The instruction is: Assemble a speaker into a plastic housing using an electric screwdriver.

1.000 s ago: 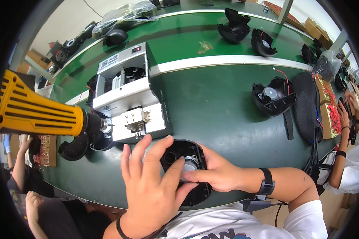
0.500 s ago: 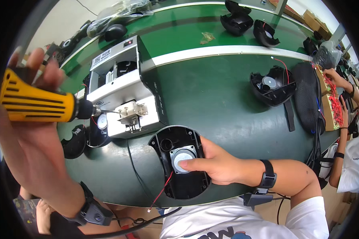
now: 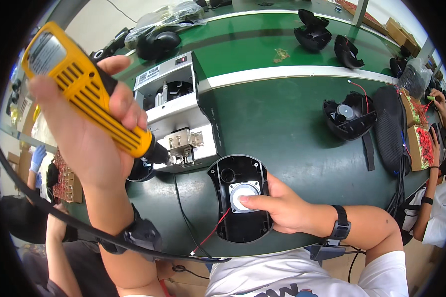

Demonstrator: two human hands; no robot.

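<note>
My left hand (image 3: 96, 153) is wrapped round a yellow-and-black electric screwdriver (image 3: 101, 104), tilted with its black nose pointing down to the right. That nose is close to the front block of a silver screw feeder (image 3: 166, 119); whether the bit touches it I cannot tell. My right hand (image 3: 290, 208) grips the right edge of a black plastic speaker housing (image 3: 243, 227), open side up, at the table's near edge. The thumb presses on a round speaker (image 3: 236, 194) with a square metal frame seated inside. A red wire (image 3: 215, 230) with a white plug trails from the housing.
Another black housing (image 3: 349, 119) with a speaker lies at the right, beside a dark mesh case (image 3: 389, 131). More black shells (image 3: 312, 37) sit on the green strip (image 3: 252, 44) behind. Boxes of red wires (image 3: 421, 143) and co-workers' hands are at both sides. A black cable crosses my left forearm.
The screwdriver has swung from nearly level to a steep tilt, its nose moving down and right along the feeder. My right hand still holds the housing, and the view has shifted slightly.
</note>
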